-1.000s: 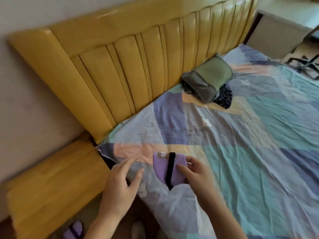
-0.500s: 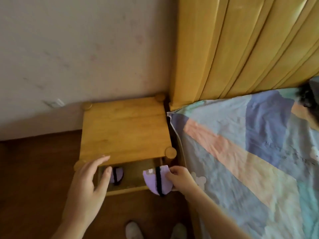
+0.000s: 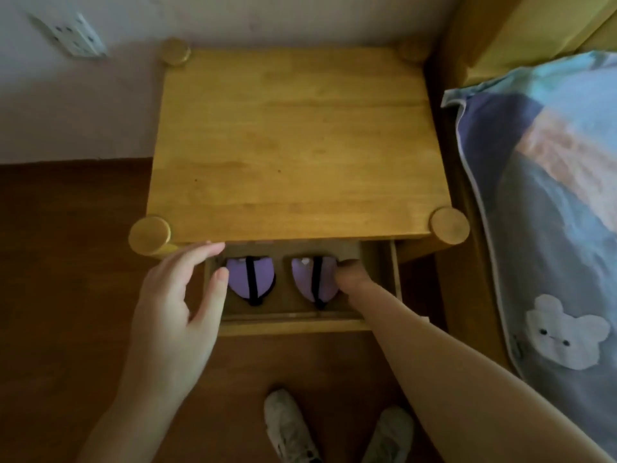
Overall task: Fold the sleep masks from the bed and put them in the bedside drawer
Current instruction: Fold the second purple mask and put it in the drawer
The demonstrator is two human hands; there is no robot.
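Two folded purple sleep masks with black straps lie side by side in the open bedside drawer [image 3: 293,324]. The left mask [image 3: 240,279] rests alone. My right hand [image 3: 350,274] reaches into the drawer and its fingers hold the right mask [image 3: 305,279] at its right edge. My left hand [image 3: 180,295] hovers over the drawer's left end with fingers spread and holds nothing; its fingertips are near the tabletop's front edge.
The wooden bedside table [image 3: 297,142] stands against the wall, between brown floor and the bed with its patchwork sheet [image 3: 551,195]. A yellow headboard [image 3: 521,31] is at top right. My shoes [image 3: 290,429] are below the drawer. A wall socket [image 3: 71,36] is at top left.
My view swung from the bed to the bedside table. My right hand carried the folded mask from the bed into the drawer, beside the other mask. My left hand moved to the drawer's left end.
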